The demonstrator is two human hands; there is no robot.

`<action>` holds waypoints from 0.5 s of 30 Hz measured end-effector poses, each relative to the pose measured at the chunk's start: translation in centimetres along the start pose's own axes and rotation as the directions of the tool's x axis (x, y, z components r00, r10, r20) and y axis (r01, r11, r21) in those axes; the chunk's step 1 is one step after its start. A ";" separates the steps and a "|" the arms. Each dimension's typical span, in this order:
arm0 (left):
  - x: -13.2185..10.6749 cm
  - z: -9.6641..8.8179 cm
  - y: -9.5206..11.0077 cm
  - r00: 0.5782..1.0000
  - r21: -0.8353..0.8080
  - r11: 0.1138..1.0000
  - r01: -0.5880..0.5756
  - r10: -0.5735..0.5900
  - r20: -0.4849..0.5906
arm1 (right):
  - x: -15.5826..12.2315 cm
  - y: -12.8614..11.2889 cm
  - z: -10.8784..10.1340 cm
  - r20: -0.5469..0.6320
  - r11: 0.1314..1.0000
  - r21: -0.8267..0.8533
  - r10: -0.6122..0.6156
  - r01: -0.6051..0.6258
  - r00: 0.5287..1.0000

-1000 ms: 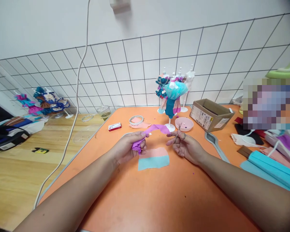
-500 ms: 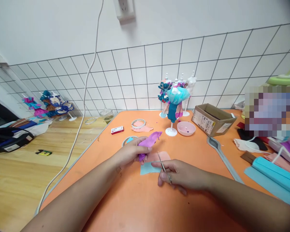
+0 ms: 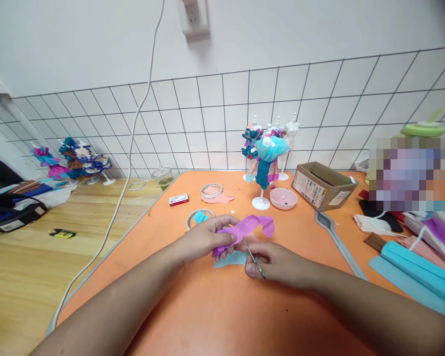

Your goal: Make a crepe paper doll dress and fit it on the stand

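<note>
My left hand (image 3: 209, 240) pinches a strip of purple crepe paper (image 3: 247, 226), whose loose end curls out to the right. In my right hand (image 3: 272, 262) is a slim pair of metal scissors (image 3: 254, 259), its tips close to the lower edge of the purple paper. I cannot tell whether the blades touch it. Beneath the hands a light blue piece of paper (image 3: 230, 259) lies on the table, partly covered. A pink piece beside it is mostly hidden behind the purple strip and my fingers.
On the orange table (image 3: 207, 316) stand small dress forms in paper dresses (image 3: 267, 168), a pink bowl (image 3: 284, 199) and a cardboard box (image 3: 324, 185). Wire rings (image 3: 211, 191) and a small red-and-white box (image 3: 178, 199) lie left. A blue paper roll (image 3: 421, 267) lies right. A white cable (image 3: 131, 148) hangs left.
The purple paper has swung rightward and its loose end now spreads out, curling down. My left hand has turned slightly, and the scissors' tips are nearer the paper. The view has shifted slightly.
</note>
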State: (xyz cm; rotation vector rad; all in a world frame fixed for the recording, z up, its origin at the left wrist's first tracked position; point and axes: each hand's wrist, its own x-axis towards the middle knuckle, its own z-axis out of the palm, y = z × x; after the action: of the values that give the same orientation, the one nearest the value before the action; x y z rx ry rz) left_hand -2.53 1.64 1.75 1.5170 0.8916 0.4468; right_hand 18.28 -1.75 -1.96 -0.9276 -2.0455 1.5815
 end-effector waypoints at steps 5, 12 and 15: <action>0.4 0.0 -0.3 0.995 0.033 0.999 -0.006 0.010 -0.104 | 0.0 0.2 0.1 -0.007 0.999 -0.010 0.052 -0.052 0.999; 0.2 0.2 -0.2 1.000 0.014 1.000 -0.017 0.018 -0.018 | 0.0 0.2 -0.2 0.027 0.987 0.152 0.038 -0.041 0.999; 0.4 0.1 -0.4 0.999 -0.010 1.000 -0.026 0.026 -0.027 | -0.1 0.5 -0.2 -0.004 0.978 0.190 0.093 -0.091 0.996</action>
State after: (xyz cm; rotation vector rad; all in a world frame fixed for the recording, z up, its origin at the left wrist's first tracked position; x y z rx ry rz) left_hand -2.34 1.81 1.28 1.5175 0.8897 0.4910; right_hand 18.61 -1.57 -2.37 -0.9702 -1.8284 1.7785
